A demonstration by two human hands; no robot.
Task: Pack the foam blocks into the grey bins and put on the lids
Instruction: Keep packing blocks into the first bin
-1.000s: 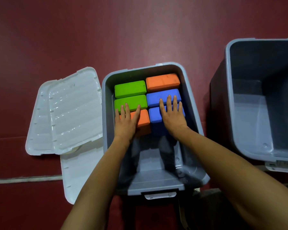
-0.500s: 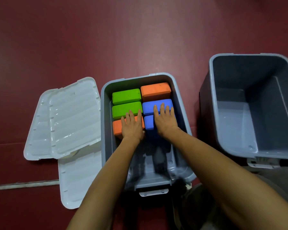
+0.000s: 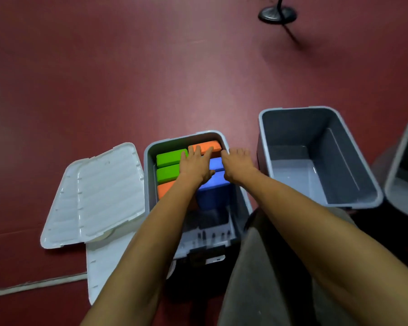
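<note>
A grey bin (image 3: 148,175) stands on the red floor in front of me, its far part filled with foam blocks. Two green blocks (image 3: 169,164) lie at the left, an orange block (image 3: 209,145) at the far right, blue blocks (image 3: 216,182) at the right and another orange block (image 3: 165,189) at the near left. My left hand (image 3: 194,164) lies flat across the blocks, fingers reaching onto the far orange one. My right hand (image 3: 237,163) rests on the blue blocks by the bin's right wall, its fingertips foreshortened.
Two white lids (image 3: 104,189) lie overlapped on the floor left of the bin. An empty grey bin (image 3: 299,110) stands to the right, and part of a third bin (image 3: 397,161) shows at the right edge. A black round stand base (image 3: 277,15) sits far back.
Both hands have slid from the nearer orange and blue blocks toward the far end of the bin. The view has pulled back, showing more floor and a third bin.
</note>
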